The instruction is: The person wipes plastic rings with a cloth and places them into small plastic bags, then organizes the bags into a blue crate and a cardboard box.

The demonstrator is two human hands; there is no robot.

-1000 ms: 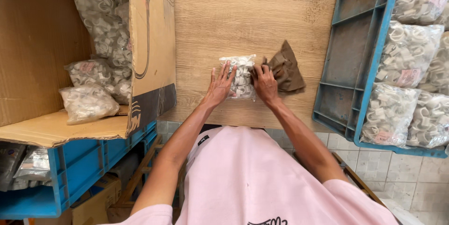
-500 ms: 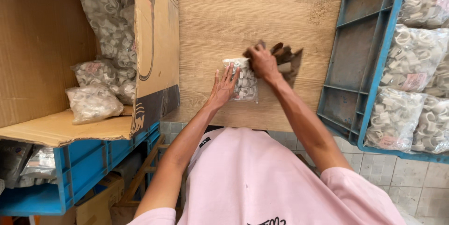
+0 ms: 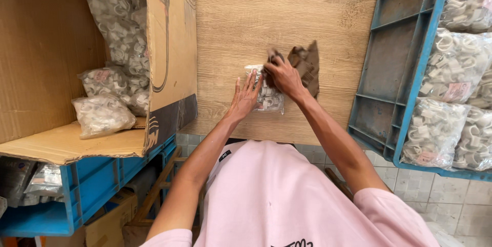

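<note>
The left hand (image 3: 245, 95) lay flat, fingers spread, on a clear bag of white clips (image 3: 267, 92) mid-table (image 3: 287, 11). The right hand (image 3: 283, 76) pinched a brown cloth (image 3: 306, 63) just beside it. A cardboard box (image 3: 169, 47) stood left, a blue crate (image 3: 397, 62) right, both holding similar bags.

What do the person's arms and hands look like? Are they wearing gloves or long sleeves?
No gloves and no long sleeves. Both the left hand and the right hand are bare, with no rings, watch or bracelets in view. The forearms are bare too. The person wears a pink T-shirt with short sleeves, a small dark tag near the collar and some dark print low on the front.
</note>
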